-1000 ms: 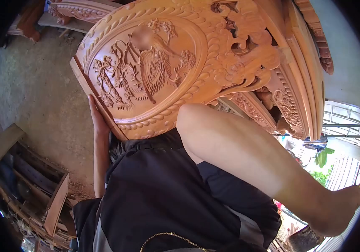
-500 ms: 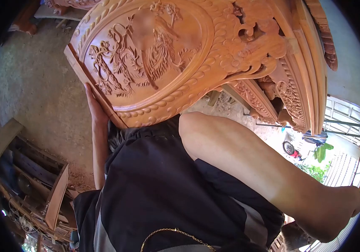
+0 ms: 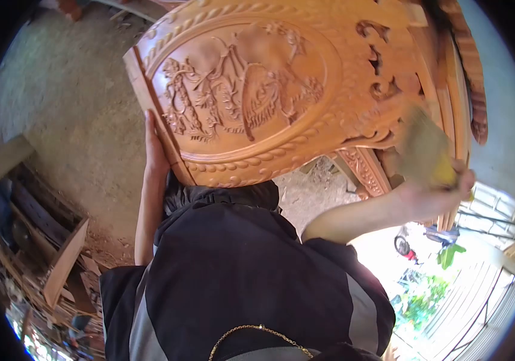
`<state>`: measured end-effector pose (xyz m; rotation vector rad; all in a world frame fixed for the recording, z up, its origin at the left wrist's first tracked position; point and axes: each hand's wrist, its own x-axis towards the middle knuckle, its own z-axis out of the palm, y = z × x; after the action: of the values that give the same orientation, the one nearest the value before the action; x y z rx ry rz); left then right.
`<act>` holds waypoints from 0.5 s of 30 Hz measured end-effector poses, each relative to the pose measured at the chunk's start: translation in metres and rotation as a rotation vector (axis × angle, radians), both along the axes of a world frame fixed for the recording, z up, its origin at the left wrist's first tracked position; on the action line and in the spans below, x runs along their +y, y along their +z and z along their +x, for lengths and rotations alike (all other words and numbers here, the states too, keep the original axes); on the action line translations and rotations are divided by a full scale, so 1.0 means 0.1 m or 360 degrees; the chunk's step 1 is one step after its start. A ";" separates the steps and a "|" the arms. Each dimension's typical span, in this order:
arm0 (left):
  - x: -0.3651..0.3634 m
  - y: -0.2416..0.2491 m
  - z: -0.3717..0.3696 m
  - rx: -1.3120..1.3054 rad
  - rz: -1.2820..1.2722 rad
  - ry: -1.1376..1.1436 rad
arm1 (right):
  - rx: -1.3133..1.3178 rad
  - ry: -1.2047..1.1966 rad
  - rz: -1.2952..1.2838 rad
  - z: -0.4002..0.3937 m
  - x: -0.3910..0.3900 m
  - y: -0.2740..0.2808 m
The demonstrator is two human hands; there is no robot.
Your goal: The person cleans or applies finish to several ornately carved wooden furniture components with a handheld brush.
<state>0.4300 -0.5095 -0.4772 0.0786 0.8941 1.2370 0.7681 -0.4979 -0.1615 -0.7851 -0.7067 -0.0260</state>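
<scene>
A carved wooden panel (image 3: 329,90), orange-brown, leans before me with an oval relief of figures and plants inside a beaded border. My left hand (image 3: 156,150) grips its left edge strip, the thumb lying along the wood and the other fingers hidden behind. My right hand (image 3: 435,198), smeared by motion, holds a wide brush (image 3: 423,147) by its yellow handle. The brush's greyish, blurred head points up and overlaps the openwork scrolls at the panel's right side.
Wooden legs and rails with carving (image 3: 363,171) stand behind the panel. At lower left lies a pile of wood offcuts and boards (image 3: 68,262) on the bare floor (image 3: 83,126). A motorbike (image 3: 403,245), plants (image 3: 429,295) and a white gate (image 3: 492,207) are outside at right.
My right hand has swung from the far lower right up to the panel's right side, bringing the brush into view. The panel and my left hand appear shifted slightly right.
</scene>
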 end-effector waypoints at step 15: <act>0.00 0.25 0.06 -0.0280 0.0059 -0.0102 | -0.2117 0.1686 -0.1148 -1.67 -0.36 -1.46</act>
<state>0.4362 -0.5096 -0.4521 0.0273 0.7111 1.1816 0.6014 -0.5340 -0.3074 -0.9248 -2.4237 0.7691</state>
